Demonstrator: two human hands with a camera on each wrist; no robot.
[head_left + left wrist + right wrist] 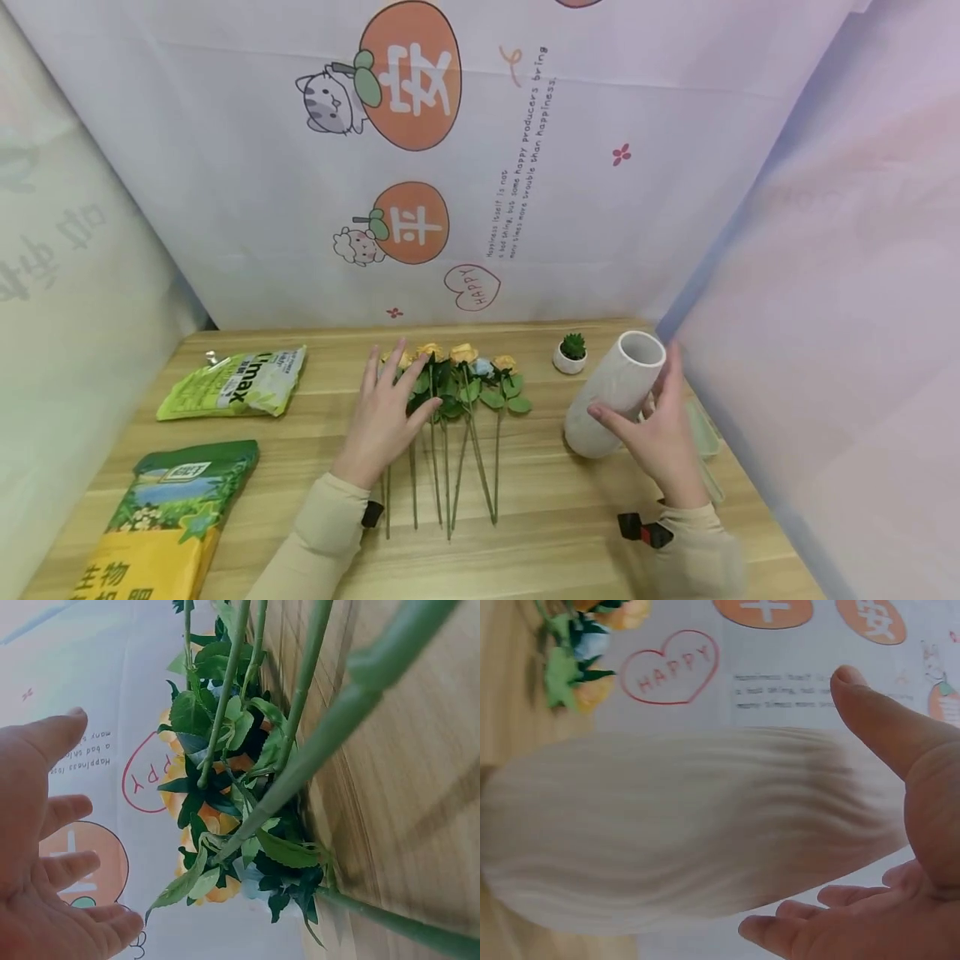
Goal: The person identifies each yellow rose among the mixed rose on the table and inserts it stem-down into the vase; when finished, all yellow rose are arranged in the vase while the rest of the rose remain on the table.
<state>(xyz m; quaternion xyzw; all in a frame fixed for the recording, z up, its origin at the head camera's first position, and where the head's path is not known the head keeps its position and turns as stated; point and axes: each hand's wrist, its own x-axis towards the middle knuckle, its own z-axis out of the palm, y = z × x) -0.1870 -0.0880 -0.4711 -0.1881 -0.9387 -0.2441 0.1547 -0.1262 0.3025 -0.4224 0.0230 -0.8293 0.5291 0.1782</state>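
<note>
Several artificial roses (463, 353), mostly yellow-orange with one pale blue bloom, lie on the wooden table, their green stems toward me. My left hand (382, 423) hovers over the left blooms with its fingers spread. In the left wrist view its fingers (71, 871) are relaxed, apart from the stems and leaves. A white ribbed vase (613, 393) stands to the right of the roses. Beside it is my right hand (666, 437), thumb on the near side, fingers partly hidden behind. The right wrist view shows the fingers (795, 930) loosely extended around the vase, without a firm grip.
A small potted succulent (572, 353) stands left of the vase. Behind my right hand lies a pale green item (703, 429), partly hidden. A green clipped bag (236, 385) and a larger green-and-yellow bag (176, 517) are at left. Printed cloth (562, 208) hangs behind the table.
</note>
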